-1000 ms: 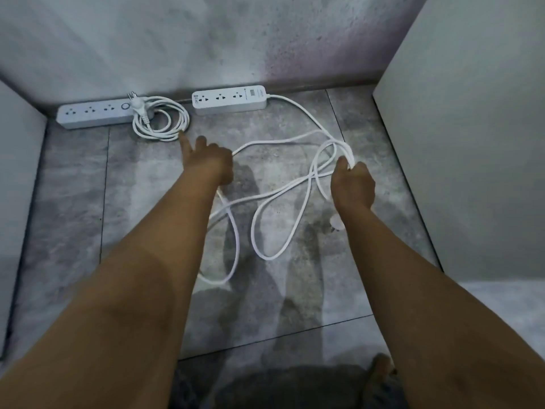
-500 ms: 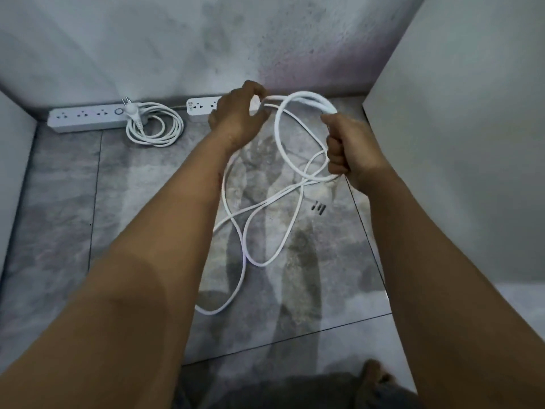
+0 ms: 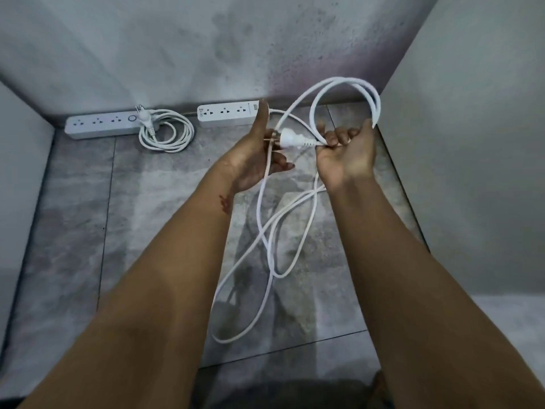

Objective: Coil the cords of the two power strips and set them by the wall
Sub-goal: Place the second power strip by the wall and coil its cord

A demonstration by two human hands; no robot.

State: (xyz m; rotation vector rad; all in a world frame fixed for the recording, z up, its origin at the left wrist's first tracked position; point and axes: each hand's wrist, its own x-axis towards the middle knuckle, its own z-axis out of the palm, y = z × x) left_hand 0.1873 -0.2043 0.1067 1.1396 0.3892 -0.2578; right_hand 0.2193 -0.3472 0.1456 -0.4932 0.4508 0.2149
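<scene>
Two power strips point(image 3: 101, 128) point(image 3: 225, 115) are counted at the floor's point(image 3: 73, 231) far edge. One cord point(image 3: 348, 84) is gripped by the right hand point(image 3: 345, 157), its plug point(image 3: 290, 139) now lifted against the slack left hand point(image 3: 250, 160).

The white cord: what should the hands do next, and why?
Probably the left hand should lift more cord and add another loop to the right hand. The right hand grips a loop by the plug, while much of the cord lies loose on the floor.
</scene>
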